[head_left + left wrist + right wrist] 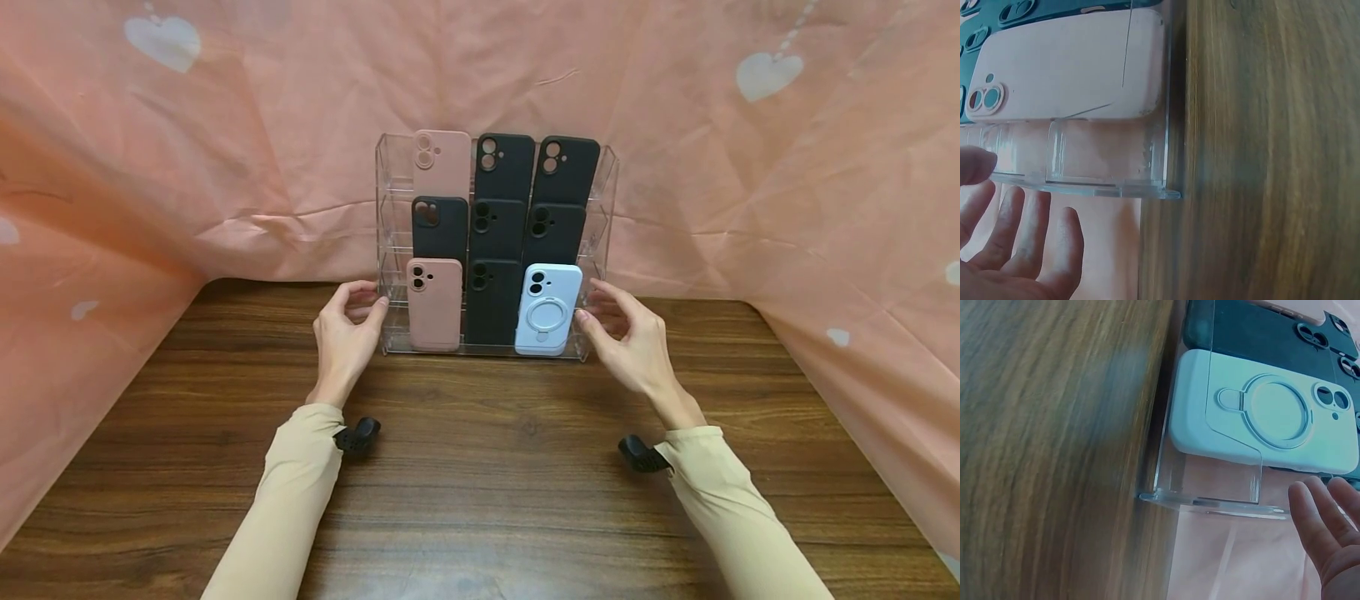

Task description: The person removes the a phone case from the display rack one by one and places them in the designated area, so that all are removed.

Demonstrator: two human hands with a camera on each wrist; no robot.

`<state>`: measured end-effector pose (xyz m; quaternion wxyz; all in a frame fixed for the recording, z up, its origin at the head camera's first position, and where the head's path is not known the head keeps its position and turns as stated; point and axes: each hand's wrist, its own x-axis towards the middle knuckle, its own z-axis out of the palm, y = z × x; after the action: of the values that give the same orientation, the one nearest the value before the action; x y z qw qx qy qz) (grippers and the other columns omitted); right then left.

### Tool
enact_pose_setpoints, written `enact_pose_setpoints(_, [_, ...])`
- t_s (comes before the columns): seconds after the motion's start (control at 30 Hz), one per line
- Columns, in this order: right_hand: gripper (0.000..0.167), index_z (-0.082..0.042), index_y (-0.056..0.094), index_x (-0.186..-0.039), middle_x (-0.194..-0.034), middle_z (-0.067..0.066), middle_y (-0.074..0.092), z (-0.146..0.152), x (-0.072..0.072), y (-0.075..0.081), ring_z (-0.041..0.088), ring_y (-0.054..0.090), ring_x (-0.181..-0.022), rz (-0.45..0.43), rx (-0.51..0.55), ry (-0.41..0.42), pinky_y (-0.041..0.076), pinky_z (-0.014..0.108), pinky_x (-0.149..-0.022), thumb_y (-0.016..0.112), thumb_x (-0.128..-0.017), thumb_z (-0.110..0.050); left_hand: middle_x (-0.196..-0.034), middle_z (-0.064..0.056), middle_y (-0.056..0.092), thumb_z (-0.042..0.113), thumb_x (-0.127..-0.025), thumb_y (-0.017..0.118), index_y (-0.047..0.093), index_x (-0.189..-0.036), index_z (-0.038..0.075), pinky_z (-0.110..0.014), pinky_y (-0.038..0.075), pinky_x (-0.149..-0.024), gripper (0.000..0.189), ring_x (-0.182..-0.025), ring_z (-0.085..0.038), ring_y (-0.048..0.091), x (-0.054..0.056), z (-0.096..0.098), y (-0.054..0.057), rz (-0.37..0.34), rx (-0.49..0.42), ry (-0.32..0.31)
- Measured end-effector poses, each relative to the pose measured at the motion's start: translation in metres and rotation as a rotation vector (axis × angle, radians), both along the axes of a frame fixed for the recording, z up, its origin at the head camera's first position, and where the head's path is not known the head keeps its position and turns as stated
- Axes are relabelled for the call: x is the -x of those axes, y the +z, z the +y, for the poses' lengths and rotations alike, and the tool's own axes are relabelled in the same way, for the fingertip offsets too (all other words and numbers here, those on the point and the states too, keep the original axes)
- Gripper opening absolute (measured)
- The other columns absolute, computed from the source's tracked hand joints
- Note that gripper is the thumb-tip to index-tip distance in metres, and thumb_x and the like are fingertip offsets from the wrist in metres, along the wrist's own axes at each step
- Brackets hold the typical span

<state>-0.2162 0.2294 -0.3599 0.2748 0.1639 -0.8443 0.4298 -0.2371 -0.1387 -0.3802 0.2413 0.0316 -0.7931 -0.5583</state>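
A transparent stepped display stand (487,351) stands upright at the back of the table, holding rows of phone cases. My left hand (347,332) pinches its left side, thumb at the front edge and other fingers outside the panel (1100,187). On the opposite side, my right hand (633,346) holds the right panel, its thumb beside the light blue case (547,315); the right wrist view shows several fingers (1313,515) but not the thumb. That case has a ring on its back. A pink case (435,308) and a black case (492,308) share the bottom row.
Above are more black cases (502,171) and another pink case (442,162). Pink cloth (300,167) with white hearts hangs close behind the stand and along both sides. The brown wood-grain table (487,467) extends in front. Each wrist wears a black camera mount (358,435).
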Motion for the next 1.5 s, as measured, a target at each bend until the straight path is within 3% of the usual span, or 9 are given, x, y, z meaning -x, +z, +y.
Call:
enact_pose_setpoints(0.17, [0.044, -0.005, 0.064, -0.134, -0.110, 0.022, 0.075, -0.002, 0.004, 0.002, -0.010, 0.065, -0.093, -0.046, 0.049, 0.005, 0.052, 0.007, -0.078, 0.074, -0.091, -0.009, -0.109, -0.008, 0.075, 0.015, -0.092, 0.071, 0.071, -0.115, 0.012, -0.012, 0.052, -0.075, 0.023, -0.095, -0.023, 0.076, 0.002, 0.003, 0.000, -0.004, -0.020, 0.007])
enact_pose_setpoints(0.4, [0.045, -0.009, 0.064, -0.136, -0.112, 0.023, 0.074, -0.005, 0.012, 0.002, -0.016, 0.064, -0.086, -0.060, 0.034, -0.003, 0.052, 0.006, -0.075, 0.074, -0.092, -0.014, -0.107, -0.006, 0.075, 0.016, -0.093, 0.070, 0.070, -0.113, 0.014, -0.013, 0.052, -0.075, 0.020, -0.087, -0.012, 0.073, 0.005, 0.005, -0.001, -0.001, -0.022, 0.032])
enact_pose_setpoints(0.53, [0.046, -0.014, 0.064, -0.136, -0.111, 0.019, 0.076, -0.005, 0.017, 0.002, -0.017, 0.064, -0.083, -0.063, 0.008, -0.022, 0.053, 0.008, -0.075, 0.075, -0.092, -0.017, -0.108, -0.005, 0.075, 0.018, -0.095, 0.068, 0.069, -0.114, 0.014, -0.015, 0.053, -0.077, 0.020, -0.089, -0.013, 0.073, 0.006, 0.006, -0.002, -0.011, -0.030, 0.031])
enact_pose_setpoints(0.6, [0.047, -0.015, 0.064, -0.137, -0.110, 0.016, 0.077, -0.005, 0.018, 0.003, -0.013, 0.067, -0.084, -0.061, -0.007, -0.042, 0.053, 0.009, -0.073, 0.075, -0.091, -0.019, -0.109, -0.005, 0.074, 0.018, -0.095, 0.068, 0.068, -0.114, 0.015, -0.016, 0.052, -0.078, 0.019, -0.091, -0.017, 0.074, 0.006, 0.006, -0.002, -0.015, -0.032, 0.025])
enact_pose_setpoints(0.87, [0.049, -0.016, 0.063, -0.139, -0.102, 0.016, 0.076, -0.008, 0.024, 0.008, 0.030, 0.077, -0.086, -0.068, -0.044, -0.056, 0.048, 0.005, -0.070, 0.076, -0.091, -0.020, -0.109, -0.006, 0.073, 0.022, -0.097, 0.067, 0.067, -0.113, 0.016, -0.017, 0.051, -0.076, 0.017, -0.094, -0.022, 0.075, 0.006, 0.007, -0.004, -0.032, -0.021, 0.032])
enact_pose_setpoints(1.2, [0.042, -0.012, 0.068, -0.131, -0.097, 0.016, 0.076, -0.009, 0.027, 0.012, 0.032, 0.077, -0.082, -0.050, -0.081, -0.060, 0.047, 0.006, -0.070, 0.076, -0.091, -0.016, -0.110, -0.007, 0.074, 0.023, -0.097, 0.067, 0.066, -0.112, 0.017, -0.019, 0.051, -0.075, 0.016, -0.095, -0.025, 0.075, 0.005, 0.007, -0.004, -0.042, -0.018, 0.038])
enact_pose_setpoints(1.4, [0.038, -0.005, 0.065, -0.128, -0.103, 0.018, 0.073, -0.011, 0.026, 0.012, 0.031, 0.074, -0.088, -0.052, -0.046, -0.030, 0.061, 0.030, -0.079, 0.073, -0.091, -0.008, -0.109, -0.006, 0.074, 0.023, -0.097, 0.067, 0.066, -0.111, 0.017, -0.020, 0.051, -0.076, 0.016, -0.095, -0.025, 0.075, 0.006, 0.007, -0.005, -0.040, -0.019, 0.044])
enact_pose_setpoints(1.47, [0.037, -0.004, 0.064, -0.127, -0.105, 0.019, 0.073, -0.011, 0.026, 0.011, 0.030, 0.073, -0.091, -0.065, -0.019, -0.017, 0.061, 0.032, -0.080, 0.072, -0.091, -0.006, -0.109, -0.006, 0.073, 0.023, -0.097, 0.067, 0.066, -0.112, 0.018, -0.020, 0.051, -0.075, 0.016, -0.095, -0.025, 0.075, 0.006, 0.007, -0.005, -0.042, -0.019, 0.043])
enact_pose_setpoints(1.5, [0.036, -0.004, 0.064, -0.126, -0.105, 0.019, 0.073, -0.011, 0.026, 0.011, 0.029, 0.073, -0.092, -0.075, -0.005, -0.011, 0.060, 0.025, -0.079, 0.071, -0.091, -0.005, -0.109, -0.006, 0.073, 0.023, -0.097, 0.067, 0.066, -0.112, 0.018, -0.020, 0.051, -0.075, 0.016, -0.095, -0.025, 0.075, 0.006, 0.007, -0.005, -0.042, -0.018, 0.042])
